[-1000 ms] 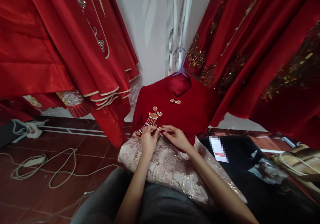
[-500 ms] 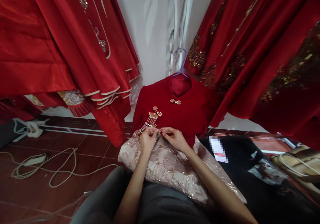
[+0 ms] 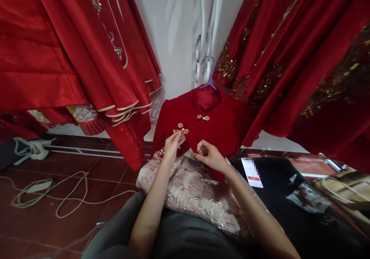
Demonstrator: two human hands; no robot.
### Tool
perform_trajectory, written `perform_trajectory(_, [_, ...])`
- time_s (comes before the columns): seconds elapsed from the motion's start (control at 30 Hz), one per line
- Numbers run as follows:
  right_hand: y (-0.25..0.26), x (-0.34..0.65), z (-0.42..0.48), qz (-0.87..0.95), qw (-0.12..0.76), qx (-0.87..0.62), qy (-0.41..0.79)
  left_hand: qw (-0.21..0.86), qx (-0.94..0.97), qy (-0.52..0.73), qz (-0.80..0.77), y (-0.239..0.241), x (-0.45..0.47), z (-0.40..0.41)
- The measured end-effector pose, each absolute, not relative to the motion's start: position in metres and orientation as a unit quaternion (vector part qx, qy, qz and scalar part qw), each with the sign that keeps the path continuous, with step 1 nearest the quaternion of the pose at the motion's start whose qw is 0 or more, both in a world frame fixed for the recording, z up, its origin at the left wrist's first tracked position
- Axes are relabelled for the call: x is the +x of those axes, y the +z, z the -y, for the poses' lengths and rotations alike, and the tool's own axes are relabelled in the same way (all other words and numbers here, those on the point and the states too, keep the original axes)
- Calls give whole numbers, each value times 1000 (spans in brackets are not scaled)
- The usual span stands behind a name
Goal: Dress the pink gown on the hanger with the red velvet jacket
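Note:
A dark red velvet jacket (image 3: pixel 225 126) hangs on a purple hanger (image 3: pixel 208 74) in front of me, over a pale pink brocade skirt (image 3: pixel 199 193). My left hand (image 3: pixel 172 145) is raised against the jacket's front flap and pinches the pearl-and-gold tassel ornament (image 3: pixel 181 129) just below its flower clasp. My right hand (image 3: pixel 209 155) is curled closed at the flap's lower edge, with a small pearl fastening between its fingers. A second pearl clasp (image 3: pixel 202 117) sits under the collar.
Red embroidered gowns hang at the left (image 3: pixel 72 47) and right (image 3: pixel 303 58). White cables (image 3: pixel 46 191) lie on the red tile floor at left. A black bag with a white label (image 3: pixel 252 171) lies at right. My grey-clad knee (image 3: pixel 179 236) fills the bottom.
My left hand has moved up the flap to the tassel ornament, covering most of it. My right hand has shifted slightly right and curled shut at the flap's edge.

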State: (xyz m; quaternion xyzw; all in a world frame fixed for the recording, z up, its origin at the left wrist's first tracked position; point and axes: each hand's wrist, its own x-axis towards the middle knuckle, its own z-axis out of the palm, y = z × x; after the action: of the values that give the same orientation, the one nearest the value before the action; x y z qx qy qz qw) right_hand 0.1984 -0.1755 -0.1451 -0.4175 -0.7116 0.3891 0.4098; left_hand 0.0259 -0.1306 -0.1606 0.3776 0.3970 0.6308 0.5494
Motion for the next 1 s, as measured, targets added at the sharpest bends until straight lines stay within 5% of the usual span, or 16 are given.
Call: perform_trajectory(1.0, [-134, 209, 178, 748, 372, -366, 410, 575, 255, 646, -432, -140, 56, 135])
